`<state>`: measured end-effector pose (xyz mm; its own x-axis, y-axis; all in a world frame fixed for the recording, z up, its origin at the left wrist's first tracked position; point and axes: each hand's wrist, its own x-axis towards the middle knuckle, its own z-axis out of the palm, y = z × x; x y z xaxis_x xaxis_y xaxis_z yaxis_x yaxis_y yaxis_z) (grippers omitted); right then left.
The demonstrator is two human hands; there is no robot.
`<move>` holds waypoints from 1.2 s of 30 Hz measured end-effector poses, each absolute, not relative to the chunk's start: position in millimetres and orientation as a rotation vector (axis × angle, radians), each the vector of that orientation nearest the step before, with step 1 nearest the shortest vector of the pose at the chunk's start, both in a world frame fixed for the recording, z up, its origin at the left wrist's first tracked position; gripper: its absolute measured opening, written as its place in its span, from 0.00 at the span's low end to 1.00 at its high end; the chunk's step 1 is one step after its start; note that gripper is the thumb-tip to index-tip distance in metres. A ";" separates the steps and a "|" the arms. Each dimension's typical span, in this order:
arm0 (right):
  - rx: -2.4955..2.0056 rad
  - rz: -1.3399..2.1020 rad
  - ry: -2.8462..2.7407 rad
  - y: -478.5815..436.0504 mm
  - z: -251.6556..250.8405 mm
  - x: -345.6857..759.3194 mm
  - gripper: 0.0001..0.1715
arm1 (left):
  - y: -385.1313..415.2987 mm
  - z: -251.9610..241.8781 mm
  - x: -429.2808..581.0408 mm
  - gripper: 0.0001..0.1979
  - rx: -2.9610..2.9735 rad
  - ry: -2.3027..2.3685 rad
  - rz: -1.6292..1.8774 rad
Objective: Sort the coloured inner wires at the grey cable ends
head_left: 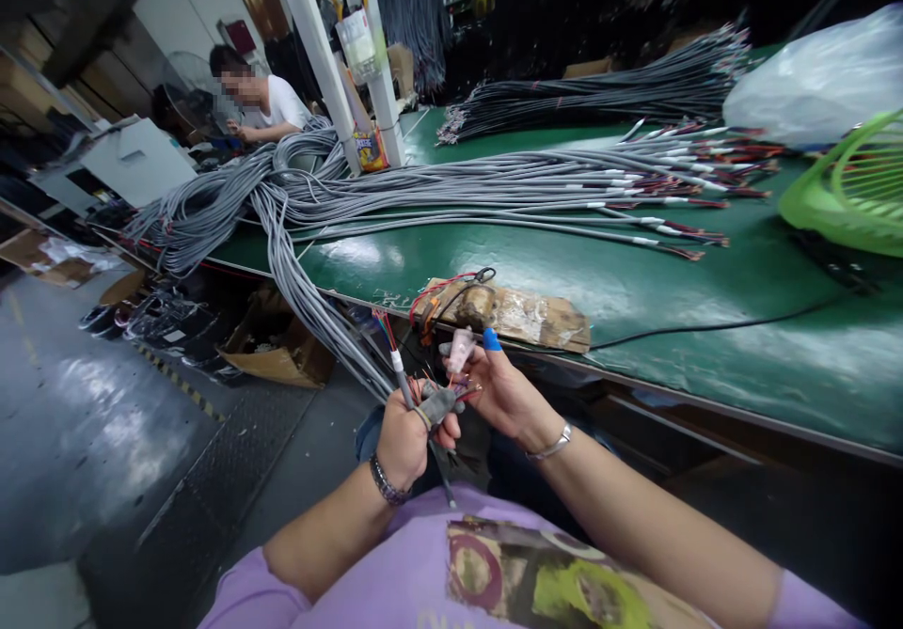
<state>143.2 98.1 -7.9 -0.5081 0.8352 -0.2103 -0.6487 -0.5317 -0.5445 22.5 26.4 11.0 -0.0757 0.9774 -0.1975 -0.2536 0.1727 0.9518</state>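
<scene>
The left grip (409, 441) holds a round grey cable (403, 380) leaning up-left, with thin red wires (468, 391) poking toward the nearby right hand (504, 394), whose hold I can't tell.

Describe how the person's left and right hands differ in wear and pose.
Wrist: the left hand has a dark bracelet; the right hand has a silver bangle.
Covers: the left hand shows a grey cover; the right hand shows a blue cover and a pale cover.
Pose: the left hand closes around a grey cable; the right hand is at reddish wire ends, its grip unclear.
Shared: both have covered digits.
</scene>
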 end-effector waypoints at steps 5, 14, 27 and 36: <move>-0.582 2.103 -0.565 96.0 -0.7 149.2 0.19 | 19.4 10.4 22.2 0.18 0.906 1.178 1.308; -0.641 2.033 -0.650 95.0 -5.6 147.5 0.20 | 25.7 13.1 24.9 0.13 0.855 1.159 1.441; -0.587 2.070 -0.561 98.6 -2.1 143.3 0.20 | 30.4 7.0 25.9 0.16 0.877 1.220 1.375; -0.626 2.062 -0.470 96.9 -2.4 140.1 0.20 | 29.7 2.2 24.0 0.17 0.909 1.240 1.320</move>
